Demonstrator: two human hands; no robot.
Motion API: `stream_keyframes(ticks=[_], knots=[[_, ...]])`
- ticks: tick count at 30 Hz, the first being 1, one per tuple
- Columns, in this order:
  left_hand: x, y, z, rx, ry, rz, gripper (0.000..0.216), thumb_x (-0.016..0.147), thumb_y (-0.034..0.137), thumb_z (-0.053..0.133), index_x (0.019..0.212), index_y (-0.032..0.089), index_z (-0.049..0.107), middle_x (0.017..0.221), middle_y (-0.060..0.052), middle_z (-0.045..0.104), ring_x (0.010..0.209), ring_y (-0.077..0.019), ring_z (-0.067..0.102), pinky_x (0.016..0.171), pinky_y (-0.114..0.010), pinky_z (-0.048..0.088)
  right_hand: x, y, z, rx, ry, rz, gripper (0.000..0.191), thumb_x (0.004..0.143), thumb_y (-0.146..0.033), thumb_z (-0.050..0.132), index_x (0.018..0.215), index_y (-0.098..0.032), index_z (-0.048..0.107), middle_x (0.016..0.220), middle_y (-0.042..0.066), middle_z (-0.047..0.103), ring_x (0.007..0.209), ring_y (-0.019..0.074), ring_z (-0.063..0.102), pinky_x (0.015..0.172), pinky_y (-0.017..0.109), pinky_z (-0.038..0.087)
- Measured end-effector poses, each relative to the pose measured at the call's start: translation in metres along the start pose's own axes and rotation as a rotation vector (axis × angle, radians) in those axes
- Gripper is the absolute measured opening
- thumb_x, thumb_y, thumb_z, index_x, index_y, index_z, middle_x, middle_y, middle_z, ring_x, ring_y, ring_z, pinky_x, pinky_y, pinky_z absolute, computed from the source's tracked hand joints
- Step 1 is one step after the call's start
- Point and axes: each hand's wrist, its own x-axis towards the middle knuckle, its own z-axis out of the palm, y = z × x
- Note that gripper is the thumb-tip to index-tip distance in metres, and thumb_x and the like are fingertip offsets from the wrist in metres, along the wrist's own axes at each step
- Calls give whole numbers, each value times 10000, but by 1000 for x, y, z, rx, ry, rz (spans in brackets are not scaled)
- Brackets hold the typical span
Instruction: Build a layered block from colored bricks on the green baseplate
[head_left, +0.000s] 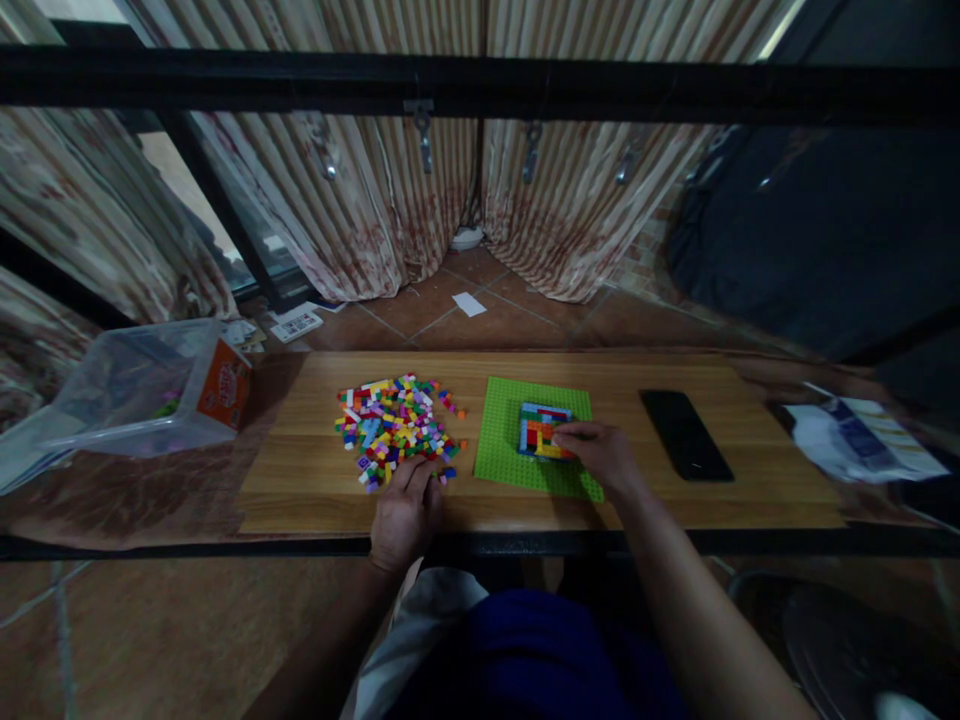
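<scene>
A bright green baseplate (496,440) lies right of centre on the wooden board. On it stands a low block of toy building bricks (541,428), with blue around the edge and red, orange and yellow inside. My right hand (606,455) reaches in from the right, its thumb and finger pinched on a building brick at the block's right side; the fingertips partly cover it. To the left is a loose heap of many-coloured building bricks (394,420). My left hand (409,510) rests at the heap's near edge with curled fingers; whatever they hold is hidden.
Right of the baseplate lies a black phone-like slab (685,435). A clear plastic tub (142,385) with an orange label stands left of the wooden board (300,500). A white and blue packet (862,440) lies to the right. A dark bar (480,85) crosses above, before striped curtains.
</scene>
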Motion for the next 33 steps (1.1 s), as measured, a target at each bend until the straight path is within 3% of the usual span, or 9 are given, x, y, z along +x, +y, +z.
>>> stream_keyframes(ticks=[3, 9, 16, 23, 33], knots=[[0, -1, 1, 6, 4, 4, 199, 889, 194, 512, 1047, 172, 630, 1074, -102, 646, 1006, -207, 627, 912, -349, 532, 1, 1, 0, 80, -35, 57, 300, 609, -454, 745, 772, -202, 766, 774, 56, 732, 731, 221, 657, 702, 350, 496], [-1, -2, 2, -7, 1, -2, 198, 893, 198, 505, 1042, 171, 633, 1084, -103, 643, 1013, -202, 627, 920, -346, 532, 4, 4, -1, 29, -1, -4, 205, 594, -388, 756, 717, -224, 760, 789, 40, 733, 764, 214, 657, 716, 339, 485], [0, -1, 1, -9, 4, 6, 209, 892, 201, 512, 1062, 179, 632, 1079, -98, 646, 1006, -201, 628, 920, -349, 532, 4, 2, 7, 227, 2, 109, 289, 470, -406, 821, 648, -200, 724, 659, 12, 690, 610, 162, 601, 630, 310, 467], [1, -1, 0, 7, 2, 16, 207, 892, 203, 512, 1057, 172, 633, 1060, -96, 654, 1011, -201, 628, 925, -350, 530, -3, 2, -1, 420, 110, 126, 308, 496, -442, 809, 660, -212, 687, 675, 2, 678, 651, 154, 600, 662, 301, 468], [3, 0, -2, 29, 14, 37, 212, 884, 197, 530, 1073, 178, 624, 1042, -89, 650, 1001, -196, 630, 915, -334, 529, 9, 5, 8, 136, 73, 115, 226, 534, -387, 748, 639, -197, 686, 614, 6, 656, 589, 159, 578, 595, 295, 439]])
